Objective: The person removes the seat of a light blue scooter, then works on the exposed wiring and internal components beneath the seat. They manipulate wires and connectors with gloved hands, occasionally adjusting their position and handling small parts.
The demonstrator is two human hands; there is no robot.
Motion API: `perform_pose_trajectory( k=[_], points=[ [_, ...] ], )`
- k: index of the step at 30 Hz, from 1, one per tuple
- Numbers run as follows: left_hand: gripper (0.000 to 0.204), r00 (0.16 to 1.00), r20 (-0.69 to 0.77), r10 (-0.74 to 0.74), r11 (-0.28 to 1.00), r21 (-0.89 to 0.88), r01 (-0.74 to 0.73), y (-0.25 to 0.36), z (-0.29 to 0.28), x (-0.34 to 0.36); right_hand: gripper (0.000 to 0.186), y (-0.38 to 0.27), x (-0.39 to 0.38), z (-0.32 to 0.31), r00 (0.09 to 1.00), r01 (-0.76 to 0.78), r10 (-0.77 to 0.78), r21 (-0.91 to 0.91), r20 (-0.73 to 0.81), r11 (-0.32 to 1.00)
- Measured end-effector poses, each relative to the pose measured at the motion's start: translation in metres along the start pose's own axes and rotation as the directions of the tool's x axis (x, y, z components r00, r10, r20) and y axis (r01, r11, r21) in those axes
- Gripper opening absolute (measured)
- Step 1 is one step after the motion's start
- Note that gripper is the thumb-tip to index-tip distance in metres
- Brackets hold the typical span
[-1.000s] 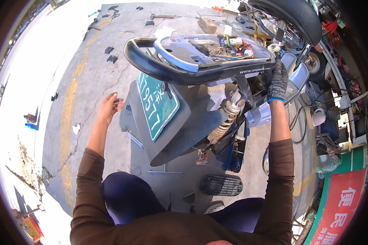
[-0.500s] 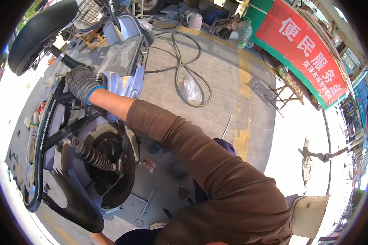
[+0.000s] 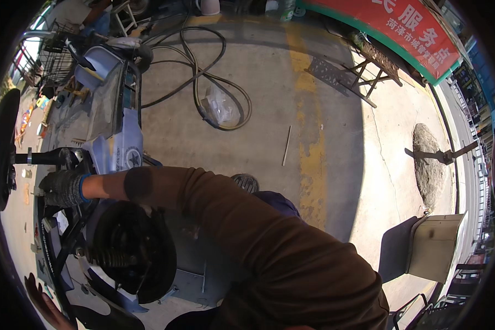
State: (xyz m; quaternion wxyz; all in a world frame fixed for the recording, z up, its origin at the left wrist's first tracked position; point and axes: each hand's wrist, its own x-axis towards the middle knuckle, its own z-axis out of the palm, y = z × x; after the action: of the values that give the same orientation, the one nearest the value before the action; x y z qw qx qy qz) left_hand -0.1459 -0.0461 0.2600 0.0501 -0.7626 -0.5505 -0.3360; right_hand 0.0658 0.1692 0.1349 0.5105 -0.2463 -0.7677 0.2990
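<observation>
My right hand (image 3: 64,188), in a grey knit glove with a blue cuff, is closed at the black frame (image 3: 78,226) of a pale-lilac electric scooter (image 3: 127,144). It sits just below the tubular seat post (image 3: 36,158); what its fingers grip is hidden. The black seat (image 3: 4,146) extends to the left rim. Below my right forearm is the dark rear wheel (image 3: 158,258), with a coil shock absorber (image 3: 109,257) in shadow. At the lower left, my left hand (image 3: 48,309) is open, fingers spread beside the frame's rear end and partly cut off.
A looped hose (image 3: 224,53) and clear plastic bag (image 3: 221,105) lie on the concrete. A thin stick (image 3: 287,146) is nearer. On the right stand a small folding table (image 3: 363,77), stone base (image 3: 428,179) and beige box-like object (image 3: 435,242). Someone's arm (image 3: 95,12) shows at top left.
The view has shifted, so the scooter and seat appear farther left. My right hand now sits lower relative to the seat post. My left hand's spread fingers have come into view.
</observation>
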Motion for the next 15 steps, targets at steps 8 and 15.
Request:
perform_pose_trajectory(
  k=[8, 15],
  points=[
    [0.060, 0.929, 0.313, -0.199, 0.980, 0.037, 0.197, -0.002, 0.091, 0.082, 0.036, 0.022, -0.042, -0.053, 0.990, 0.122, -0.115, -0.094, 0.084, 0.988],
    [0.069, 0.838, 0.416, -0.353, 0.858, -0.214, 0.468, -0.006, 0.075, 0.084, 0.028, 0.025, -0.073, -0.049, 0.969, 0.234, -0.242, 0.118, 0.058, 0.965]
  ],
)
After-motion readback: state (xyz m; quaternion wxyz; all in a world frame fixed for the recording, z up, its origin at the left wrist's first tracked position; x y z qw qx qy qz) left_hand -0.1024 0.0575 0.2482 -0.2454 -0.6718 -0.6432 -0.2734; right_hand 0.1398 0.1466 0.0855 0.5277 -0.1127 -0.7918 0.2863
